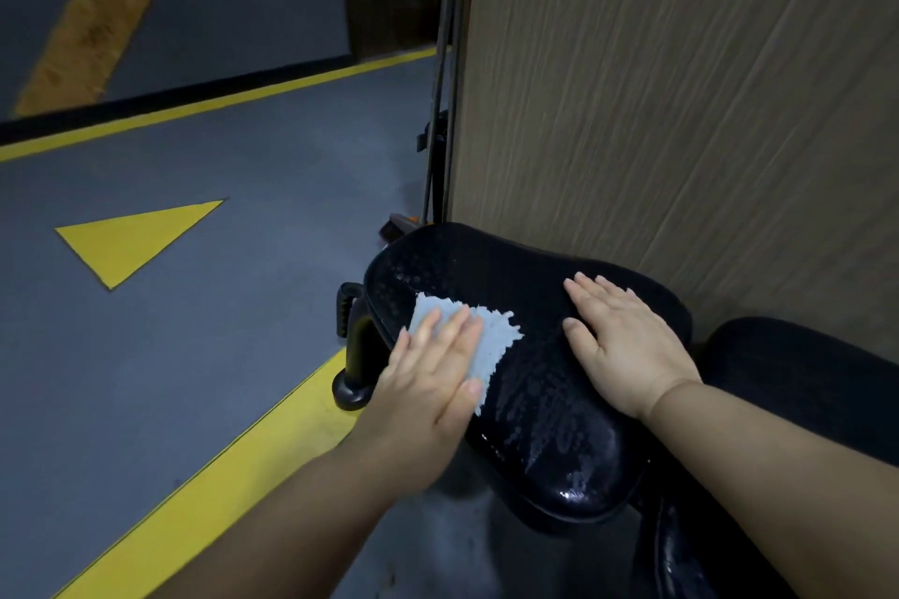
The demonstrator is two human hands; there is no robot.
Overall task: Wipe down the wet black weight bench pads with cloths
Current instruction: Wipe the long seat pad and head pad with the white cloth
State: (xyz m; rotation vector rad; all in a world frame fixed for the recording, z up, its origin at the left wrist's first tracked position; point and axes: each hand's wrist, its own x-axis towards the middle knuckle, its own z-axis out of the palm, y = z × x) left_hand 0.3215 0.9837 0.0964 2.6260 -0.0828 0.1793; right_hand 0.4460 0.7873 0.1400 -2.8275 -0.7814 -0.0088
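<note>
Left hand [433, 370] flat, fingers straight, presses pale blue fluffy cloth [491, 336] on left of wet black padded bench seat [535, 399], right hand [627, 345] flat bracing far right; droplets remain nearside, wiping barely begun

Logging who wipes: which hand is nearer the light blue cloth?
Left. The left hand lies flat on the light blue cloth; the right hand rests on the black pad to its right, apart from it.

Dim indoor light; wet glare on the black pad [559, 404]; soft blur throughout, with wide-angle bending at the edges.
</note>
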